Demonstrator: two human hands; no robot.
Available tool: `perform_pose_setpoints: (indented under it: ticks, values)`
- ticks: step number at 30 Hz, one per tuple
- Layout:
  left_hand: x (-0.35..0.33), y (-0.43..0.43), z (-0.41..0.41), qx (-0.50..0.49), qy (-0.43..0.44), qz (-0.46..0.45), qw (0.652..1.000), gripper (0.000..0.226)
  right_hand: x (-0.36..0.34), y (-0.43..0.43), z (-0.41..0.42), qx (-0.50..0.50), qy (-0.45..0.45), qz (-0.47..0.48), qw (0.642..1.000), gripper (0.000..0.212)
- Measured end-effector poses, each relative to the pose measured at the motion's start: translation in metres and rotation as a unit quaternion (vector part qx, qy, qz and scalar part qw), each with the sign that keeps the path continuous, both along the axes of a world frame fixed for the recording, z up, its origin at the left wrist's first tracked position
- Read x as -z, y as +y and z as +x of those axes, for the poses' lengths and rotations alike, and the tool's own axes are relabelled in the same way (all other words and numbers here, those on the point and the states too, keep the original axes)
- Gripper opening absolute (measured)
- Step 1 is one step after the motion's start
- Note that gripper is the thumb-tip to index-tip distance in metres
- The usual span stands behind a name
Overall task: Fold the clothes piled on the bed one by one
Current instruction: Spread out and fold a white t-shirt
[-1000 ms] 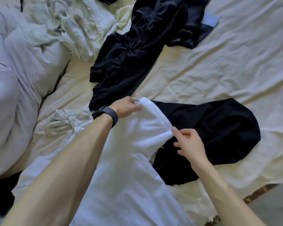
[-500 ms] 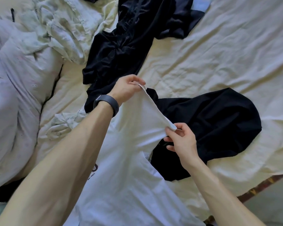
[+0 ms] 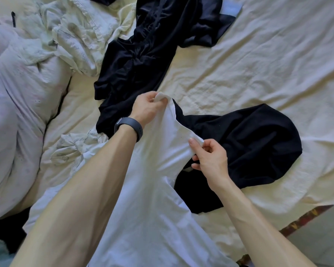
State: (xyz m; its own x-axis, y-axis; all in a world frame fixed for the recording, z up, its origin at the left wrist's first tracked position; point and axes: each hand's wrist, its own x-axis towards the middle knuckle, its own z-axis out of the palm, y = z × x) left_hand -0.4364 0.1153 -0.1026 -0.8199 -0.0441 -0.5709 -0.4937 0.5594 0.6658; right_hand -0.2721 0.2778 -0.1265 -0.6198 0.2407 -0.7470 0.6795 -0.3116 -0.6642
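Head camera puts the white garment (image 3: 152,199) in the lower middle of the frame, running from the bottom edge up to the centre, where its top edge is lifted off the bed sheet (image 3: 258,64). I read both hands as closed in pinches on that edge. The left hand (image 3: 147,107), just above centre, has a bunched corner between thumb and fingers. The right hand (image 3: 210,160), lower and right of centre, nips the other end between thumb and forefinger.

The edge runs taut and slanting between the two grips, and the body of the cloth trails from them toward the bottom of the frame. I judge it is held this way to spread that end and find its shape before a first fold. Whether it is a sleeve or a hem I cannot tell.

A black garment (image 3: 249,151) lies spread at centre right, partly under the white cloth and beneath the right hand. A second, long black garment (image 3: 143,60) runs from top centre down to the left hand, and neither looks folded. A dark wristband (image 3: 128,126) sits on the left wrist. Crumpled pale cloth (image 3: 75,35) fills the upper left and a quilt (image 3: 12,112) the left edge.
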Motion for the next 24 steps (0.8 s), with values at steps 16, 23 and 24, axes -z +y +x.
perform_pose_setpoints:
  ticks: [16, 23, 24]
  values:
    - [0.008, -0.019, -0.012, 0.132, -0.089, -0.132, 0.978, 0.018, 0.013, 0.009, -0.01, -0.071, -0.051, -0.009, 0.996, 0.021]
    - [-0.051, -0.041, 0.02, -0.025, 0.03, 0.077, 0.996, 0.017, -0.031, -0.014, 0.007, 0.017, 0.053, 0.07, 0.996, 0.01]
    - [-0.065, -0.053, 0.032, -0.049, 0.045, 0.103, 0.992, 0.02, -0.042, -0.024, 0.016, 0.027, 0.088, 0.087, 0.992, 0.015]
